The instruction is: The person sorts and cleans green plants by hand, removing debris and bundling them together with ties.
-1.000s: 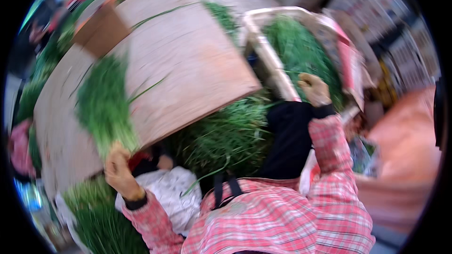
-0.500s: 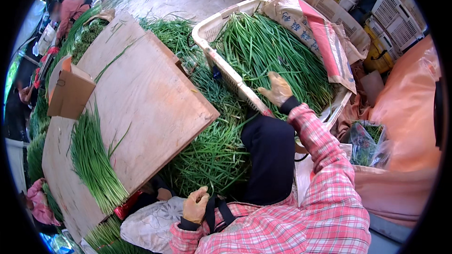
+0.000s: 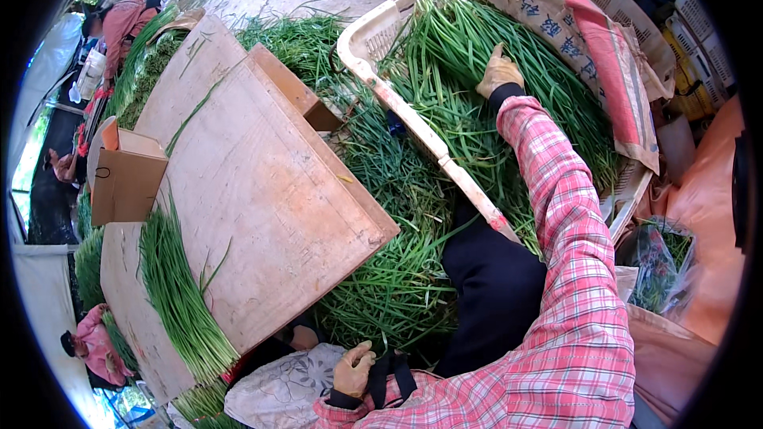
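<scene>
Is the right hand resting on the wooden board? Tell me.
No, the right hand lies on the green chives inside the crate.

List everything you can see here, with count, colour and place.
Greens: many, green, in the crate, heaped beside it, one bundle on the board.
Crate: one, cream, upper middle.
Board: one, pale wood, left of centre.
Box: one, brown cardboard, on the board's left edge.
Sack: one, tan and red, lining the crate's right side.
Other people: at least two, far left.
Right hand: gloved, on the greens in the crate.
Left hand: gloved, near black straps, bottom centre.
</scene>
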### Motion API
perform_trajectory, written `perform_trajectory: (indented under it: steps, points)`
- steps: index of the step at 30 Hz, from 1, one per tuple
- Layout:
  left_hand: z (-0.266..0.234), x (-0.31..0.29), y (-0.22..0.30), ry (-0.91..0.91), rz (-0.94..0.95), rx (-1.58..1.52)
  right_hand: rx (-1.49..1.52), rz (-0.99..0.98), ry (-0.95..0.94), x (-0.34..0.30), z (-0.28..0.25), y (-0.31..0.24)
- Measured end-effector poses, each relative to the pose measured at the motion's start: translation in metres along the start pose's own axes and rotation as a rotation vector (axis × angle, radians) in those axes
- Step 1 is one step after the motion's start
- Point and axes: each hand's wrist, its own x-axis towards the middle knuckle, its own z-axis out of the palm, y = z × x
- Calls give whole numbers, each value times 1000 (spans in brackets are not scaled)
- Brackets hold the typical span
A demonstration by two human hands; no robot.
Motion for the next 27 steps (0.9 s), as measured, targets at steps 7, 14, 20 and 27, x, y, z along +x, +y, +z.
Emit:
perform_trajectory:
  steps: [7, 14, 20, 27]
  points:
    - [3, 3, 7, 4, 59, -60, 340, -151, 209, -22, -1, 18]
    - [10, 12, 0, -31, 70, -41, 105, -554, 303, -110, 47, 50]
    - [13, 9, 7, -20, 80, -38, -233, -429, 163, -116, 2, 3]
    - [22, 12, 11, -35, 50, -81, -266, -515, 197, -109, -7, -33]
